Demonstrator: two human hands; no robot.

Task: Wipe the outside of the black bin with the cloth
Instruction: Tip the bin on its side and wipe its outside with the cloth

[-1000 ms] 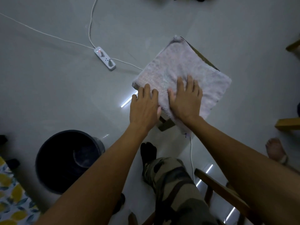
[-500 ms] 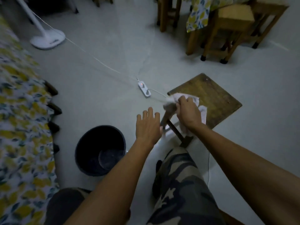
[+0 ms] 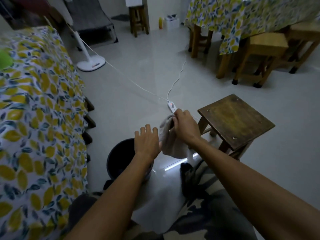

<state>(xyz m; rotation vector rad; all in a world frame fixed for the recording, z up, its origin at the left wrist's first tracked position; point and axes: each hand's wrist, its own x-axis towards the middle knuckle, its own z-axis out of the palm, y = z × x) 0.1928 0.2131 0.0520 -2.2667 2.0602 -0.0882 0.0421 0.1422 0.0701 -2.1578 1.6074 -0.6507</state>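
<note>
The black bin [image 3: 119, 158] stands upright on the floor, low in the middle, partly hidden by my left forearm. My left hand [image 3: 147, 144] hovers over the bin's right rim, palm down, fingers apart, holding nothing. Just to its right, my right hand [image 3: 185, 127] grips a bunched pale cloth [image 3: 170, 144], which hangs down in the air between the bin and the stool. The cloth is clear of the stool top.
A dark wooden stool [image 3: 235, 120] stands right of my hands. A white power strip [image 3: 171, 106] with cables lies on the floor beyond. A leaf-patterned cover [image 3: 39, 118] fills the left. A fan base [image 3: 90, 64], more stools [image 3: 259, 54] and a covered table stand further back.
My right hand has gathered the cloth off the stool top and lifted it left toward the bin. My left hand left the cloth and moved above the bin. The camera tilted up.
</note>
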